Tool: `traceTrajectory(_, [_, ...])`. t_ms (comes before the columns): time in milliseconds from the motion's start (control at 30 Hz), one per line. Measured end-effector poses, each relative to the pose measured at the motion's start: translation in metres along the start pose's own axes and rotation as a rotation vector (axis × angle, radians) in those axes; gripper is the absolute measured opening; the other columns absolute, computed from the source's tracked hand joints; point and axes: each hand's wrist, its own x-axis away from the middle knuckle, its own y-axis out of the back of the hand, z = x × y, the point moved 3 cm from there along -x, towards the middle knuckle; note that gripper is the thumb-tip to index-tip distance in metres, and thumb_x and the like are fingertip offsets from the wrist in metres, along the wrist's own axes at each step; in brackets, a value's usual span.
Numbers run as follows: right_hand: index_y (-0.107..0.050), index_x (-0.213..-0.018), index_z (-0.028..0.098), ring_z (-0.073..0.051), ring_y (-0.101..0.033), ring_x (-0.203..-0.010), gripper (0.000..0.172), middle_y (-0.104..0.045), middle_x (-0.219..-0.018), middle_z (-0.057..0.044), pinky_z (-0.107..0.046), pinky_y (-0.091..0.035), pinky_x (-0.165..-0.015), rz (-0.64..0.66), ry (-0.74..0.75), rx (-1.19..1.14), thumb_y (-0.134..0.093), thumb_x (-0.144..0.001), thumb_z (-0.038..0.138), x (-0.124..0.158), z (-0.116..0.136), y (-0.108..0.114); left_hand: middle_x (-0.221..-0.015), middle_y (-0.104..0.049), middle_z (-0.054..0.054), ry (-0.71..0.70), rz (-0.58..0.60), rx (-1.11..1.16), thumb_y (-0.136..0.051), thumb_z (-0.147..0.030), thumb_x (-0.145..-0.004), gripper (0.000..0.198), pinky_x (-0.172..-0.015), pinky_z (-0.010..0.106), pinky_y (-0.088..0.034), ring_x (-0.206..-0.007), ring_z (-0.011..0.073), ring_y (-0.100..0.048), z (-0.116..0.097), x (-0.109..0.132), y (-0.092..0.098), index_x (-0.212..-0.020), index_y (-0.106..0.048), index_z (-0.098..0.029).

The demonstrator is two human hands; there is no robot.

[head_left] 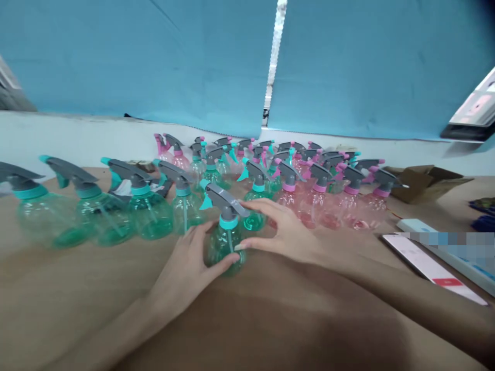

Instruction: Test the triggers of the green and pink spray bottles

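A green spray bottle [228, 238] with a grey and turquoise trigger head stands upright, slightly tilted, in front of me. My left hand [197, 257] is wrapped round the left side of its round body, thumb across the front. From the right, my right hand [284, 229] holds it too, with a finger at the back of the sprayer head and the thumb against the body. Just behind stands another green spray bottle [256, 193]. A row of green spray bottles, the nearest [183, 203] beside my left hand, extends leftward.
Pink spray bottles [319, 198] stand behind my right hand, with several mixed ones farther back. A phone [429, 268] and a white box-like item [460, 257] lie at the right. Behind them is a brown cardboard piece [429, 183]. A blue sheet [174, 62] hangs behind the table.
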Motion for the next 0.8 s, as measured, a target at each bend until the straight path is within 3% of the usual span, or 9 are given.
traceTrajectory(133, [-0.06, -0.111, 0.021, -0.017, -0.063, -0.086, 0.042, -0.065, -0.106, -0.006, -0.028, -0.051, -0.065, -0.059, -0.027, 0.096, -0.063, -0.078, 0.046, -0.009, -0.001, 0.023, -0.108, -0.058, 0.009, -0.066, -0.065, -0.128, -0.052, -0.063, -0.083, 0.058, -0.088, 0.049, -0.042, -0.108, 0.0346, -0.052, 0.007, -0.01, 0.011, -0.122, -0.045, -0.021])
traceTrajectory(267, [-0.062, -0.105, 0.016, -0.015, -0.063, -0.069, 0.031, -0.069, -0.097, -0.006, -0.032, -0.048, -0.071, -0.204, -0.003, 0.394, -0.06, -0.082, 0.037, -0.028, -0.004, 0.048, -0.102, -0.056, 0.011, -0.152, -0.131, -0.331, -0.052, -0.06, -0.084, 0.053, -0.086, 0.048, -0.041, -0.103, 0.0352, -0.051, 0.005, -0.024, 0.014, -0.116, -0.052, -0.018])
traceTrajectory(367, [-0.06, -0.108, 0.014, -0.021, -0.064, -0.081, 0.037, -0.068, -0.105, -0.009, -0.037, -0.047, -0.077, -0.227, -0.065, 0.532, -0.058, -0.082, 0.039, -0.043, -0.013, 0.058, -0.099, -0.055, 0.014, -0.168, -0.142, -0.458, -0.052, -0.061, -0.084, 0.055, -0.081, 0.047, -0.042, -0.099, 0.0372, -0.051, 0.004, -0.033, 0.013, -0.114, -0.056, -0.015])
traceTrajectory(467, [-0.057, -0.115, 0.012, -0.028, -0.061, -0.097, 0.048, -0.066, -0.11, -0.012, -0.038, -0.046, -0.078, -0.177, -0.175, 0.56, -0.056, -0.081, 0.045, -0.056, -0.025, 0.056, -0.097, -0.056, 0.015, -0.174, -0.15, -0.561, -0.053, -0.06, -0.084, 0.057, -0.076, 0.046, -0.042, -0.096, 0.038, -0.051, 0.003, -0.042, 0.012, -0.113, -0.059, -0.012])
traceTrajectory(600, [-0.051, -0.124, 0.009, -0.032, -0.061, -0.096, 0.063, -0.067, -0.103, -0.017, -0.039, -0.045, -0.072, -0.086, -0.314, 0.626, -0.053, -0.08, 0.054, -0.066, -0.035, 0.043, -0.094, -0.056, 0.018, -0.208, -0.159, -0.665, -0.053, -0.062, -0.084, 0.064, -0.074, 0.044, -0.04, -0.094, 0.0382, -0.05, 0.002, -0.05, 0.011, -0.111, -0.061, -0.005])
traceTrajectory(800, [-0.061, -0.099, 0.015, -0.029, -0.062, -0.076, 0.041, -0.067, -0.083, -0.014, -0.033, -0.036, -0.057, -0.028, -0.39, 0.737, -0.044, -0.085, 0.05, -0.073, -0.044, 0.031, -0.091, -0.056, 0.019, -0.224, -0.167, -0.715, -0.049, -0.063, -0.085, 0.066, -0.073, 0.043, -0.037, -0.091, 0.0375, -0.05, 0.001, -0.06, 0.007, -0.109, -0.063, -0.004])
